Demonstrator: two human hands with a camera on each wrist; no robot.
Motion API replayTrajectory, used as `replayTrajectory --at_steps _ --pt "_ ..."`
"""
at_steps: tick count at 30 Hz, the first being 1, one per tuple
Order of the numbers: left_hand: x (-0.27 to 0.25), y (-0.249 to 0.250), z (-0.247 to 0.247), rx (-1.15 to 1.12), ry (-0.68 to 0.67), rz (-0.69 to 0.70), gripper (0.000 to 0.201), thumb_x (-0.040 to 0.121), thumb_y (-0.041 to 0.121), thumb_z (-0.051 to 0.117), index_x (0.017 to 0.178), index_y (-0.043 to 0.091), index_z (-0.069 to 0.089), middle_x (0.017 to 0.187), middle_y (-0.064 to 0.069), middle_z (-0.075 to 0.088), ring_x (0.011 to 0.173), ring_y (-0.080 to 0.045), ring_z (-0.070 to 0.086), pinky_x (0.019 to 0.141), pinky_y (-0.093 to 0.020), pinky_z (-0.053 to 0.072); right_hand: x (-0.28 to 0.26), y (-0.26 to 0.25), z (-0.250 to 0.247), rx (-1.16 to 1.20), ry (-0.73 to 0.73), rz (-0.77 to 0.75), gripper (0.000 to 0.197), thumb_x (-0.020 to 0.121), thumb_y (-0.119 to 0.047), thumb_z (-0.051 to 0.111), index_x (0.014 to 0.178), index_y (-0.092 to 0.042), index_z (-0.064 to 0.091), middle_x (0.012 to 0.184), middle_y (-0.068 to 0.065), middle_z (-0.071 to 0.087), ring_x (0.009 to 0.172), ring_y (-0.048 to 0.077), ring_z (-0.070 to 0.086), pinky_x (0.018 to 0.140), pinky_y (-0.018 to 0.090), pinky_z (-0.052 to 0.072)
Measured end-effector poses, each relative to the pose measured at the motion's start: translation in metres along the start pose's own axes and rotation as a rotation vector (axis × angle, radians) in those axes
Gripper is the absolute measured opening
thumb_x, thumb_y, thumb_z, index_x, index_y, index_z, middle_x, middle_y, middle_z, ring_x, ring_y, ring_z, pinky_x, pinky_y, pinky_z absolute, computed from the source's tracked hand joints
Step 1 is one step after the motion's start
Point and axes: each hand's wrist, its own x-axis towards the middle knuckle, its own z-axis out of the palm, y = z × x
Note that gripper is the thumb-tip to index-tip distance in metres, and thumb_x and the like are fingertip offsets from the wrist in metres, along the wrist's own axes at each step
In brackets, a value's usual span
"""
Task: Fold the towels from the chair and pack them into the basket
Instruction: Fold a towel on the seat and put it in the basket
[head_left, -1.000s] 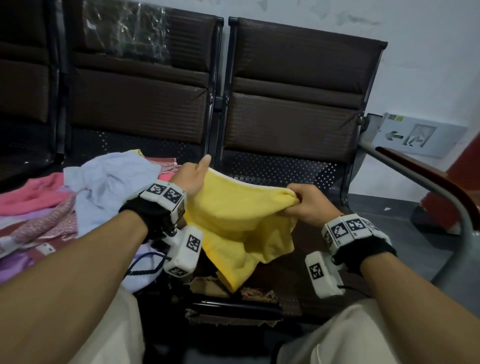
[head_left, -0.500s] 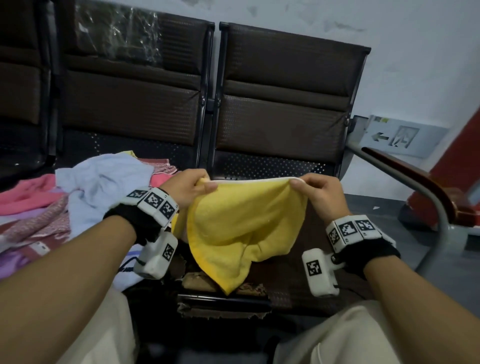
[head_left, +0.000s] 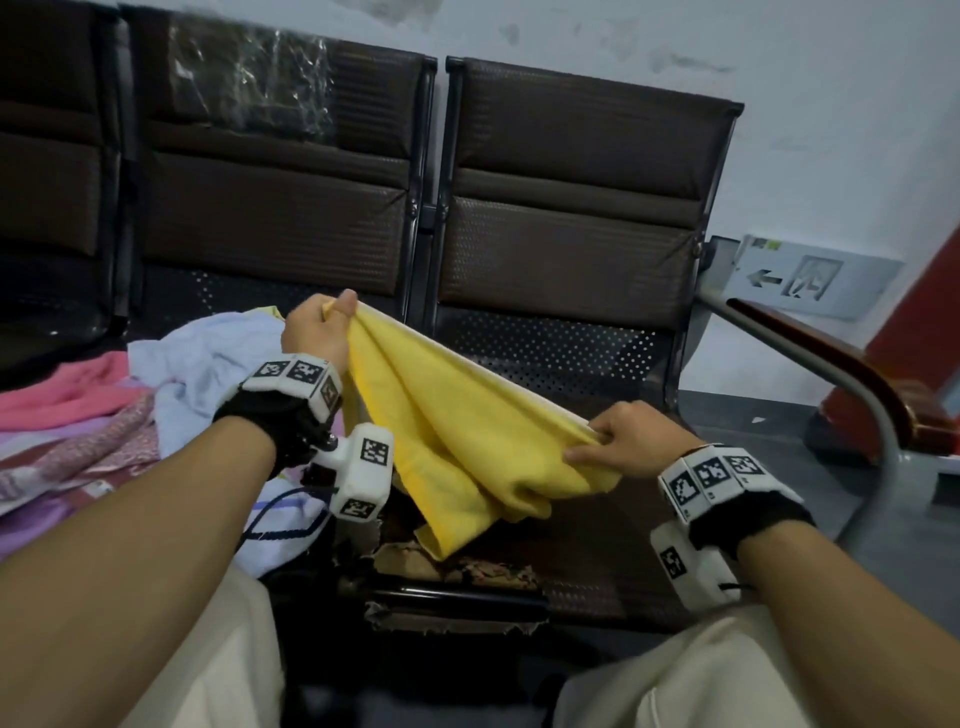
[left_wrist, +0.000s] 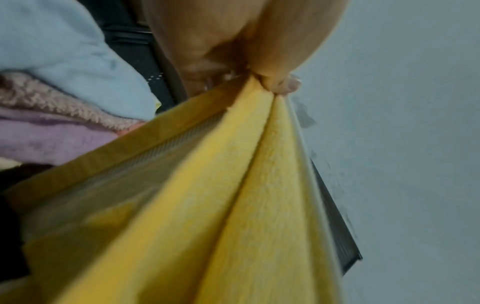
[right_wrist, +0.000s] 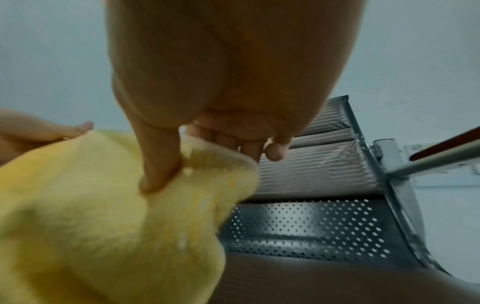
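A yellow towel (head_left: 457, 431) hangs stretched between my two hands above the brown chair seat (head_left: 597, 561). My left hand (head_left: 319, 327) pinches one corner, held high near the seat back. My right hand (head_left: 618, 441) pinches the opposite end lower and to the right, thumb on top of the cloth. In the left wrist view the yellow towel (left_wrist: 233, 205) fans down from my pinching fingers (left_wrist: 280, 86). In the right wrist view my thumb (right_wrist: 161, 164) presses the yellow towel (right_wrist: 103, 216) edge. The towel's lower folds sag toward the seat. No basket is in view.
A heap of towels lies on the left seat: light blue (head_left: 208, 358), pink (head_left: 62, 389) and lilac patterned ones (head_left: 93, 452). A metal armrest with wooden top (head_left: 841, 374) bounds the right side. The seat's front edge (head_left: 457, 603) is torn. My knees sit below.
The hands have drawn apart, stretching the towel's top edge taut. My left hand rose toward the seat back while my right hand dropped down and to the right.
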Motion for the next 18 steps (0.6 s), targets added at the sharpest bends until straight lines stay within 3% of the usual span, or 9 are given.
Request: replayTrajectory --at_steps 3,5,7,9,11,13,15,17,18 --pt "0.0 0.0 0.001 0.054 -0.04 -0.041 0.033 0.099 0.037 0.041 0.091 0.007 0.053 0.09 -0.012 0.052 0.087 -0.024 0.047 0.072 -0.028 0.03 0.0 0.005 0.003 -0.027 -0.006 0.106 0.042 0.087 -0.063 0.048 0.075 -0.023 0.05 0.073 -0.002 0.056 0.073 0.016 0.055 0.065 0.03 0.041" --pt "-0.002 0.002 0.004 0.058 -0.084 -0.078 0.043 0.099 0.039 0.037 0.103 0.001 0.057 0.099 -0.018 0.056 0.096 -0.028 0.051 0.077 -0.031 0.033 0.0 0.004 0.004 0.096 0.058 0.186 0.034 0.093 -0.054 0.046 0.108 -0.023 0.05 0.094 0.003 0.062 0.086 0.019 0.058 0.076 0.032 0.045" --pt "-0.002 0.003 0.006 0.094 -0.141 -0.127 0.053 0.101 0.041 0.031 0.116 -0.005 0.055 0.12 -0.022 0.056 0.114 -0.033 0.05 0.09 -0.034 0.035 -0.001 0.003 0.005 0.087 0.076 0.194 0.038 0.095 -0.039 0.05 0.128 -0.022 0.046 0.107 0.008 0.063 0.092 0.021 0.058 0.078 0.028 0.044" --pt "-0.002 0.004 0.009 0.098 -0.194 -0.173 0.059 0.101 0.042 0.025 0.125 -0.006 0.05 0.131 -0.023 0.051 0.122 -0.035 0.046 0.098 -0.035 0.033 0.0 0.005 0.007 0.017 0.048 0.207 0.028 0.094 -0.031 0.052 0.12 -0.021 0.06 0.111 0.009 0.065 0.093 0.021 0.059 0.075 0.028 0.044" --pt "-0.003 0.006 0.011 0.105 -0.221 -0.213 0.062 0.101 0.043 0.02 0.128 -0.006 0.047 0.133 -0.024 0.05 0.124 -0.036 0.046 0.1 -0.036 0.032 0.0 0.005 0.007 0.048 0.079 0.223 0.019 0.091 -0.027 0.056 0.104 -0.023 0.07 0.1 0.006 0.067 0.088 0.02 0.06 0.073 0.029 0.047" --pt "-0.004 0.007 0.011 0.132 -0.215 -0.252 0.064 0.1 0.045 0.019 0.131 -0.006 0.045 0.137 -0.023 0.047 0.125 -0.035 0.044 0.101 -0.037 0.031 0.0 0.005 0.003 0.1 0.276 0.159 0.015 0.088 -0.022 0.062 0.098 -0.021 0.074 0.09 0.001 0.063 0.087 0.021 0.062 0.074 0.029 0.047" --pt "-0.005 0.007 0.008 0.085 -0.207 -0.315 0.062 0.097 0.044 0.024 0.128 -0.005 0.048 0.135 -0.023 0.048 0.114 -0.033 0.049 0.094 -0.039 0.033 0.002 0.005 -0.003 0.076 0.526 0.057 0.013 0.085 -0.018 0.067 0.095 -0.018 0.075 0.087 -0.003 0.055 0.086 0.02 0.058 0.075 0.034 0.048" --pt "-0.004 0.01 0.005 0.057 -0.193 -0.325 0.054 0.096 0.032 0.028 0.12 -0.01 0.052 0.13 -0.028 0.051 0.1 -0.034 0.052 0.086 -0.04 0.035 0.001 0.001 -0.007 0.079 0.655 0.031 0.011 0.081 -0.02 0.071 0.091 -0.019 0.076 0.089 -0.006 0.046 0.082 0.013 0.05 0.069 0.034 0.046" --pt "-0.003 0.009 0.004 0.087 -0.199 -0.312 0.046 0.098 0.022 0.029 0.119 -0.012 0.052 0.129 -0.029 0.051 0.105 -0.036 0.053 0.09 -0.041 0.037 0.001 -0.001 -0.007 0.062 0.667 0.016 0.009 0.079 -0.021 0.073 0.088 -0.02 0.077 0.091 -0.006 0.043 0.082 0.011 0.046 0.067 0.032 0.043"
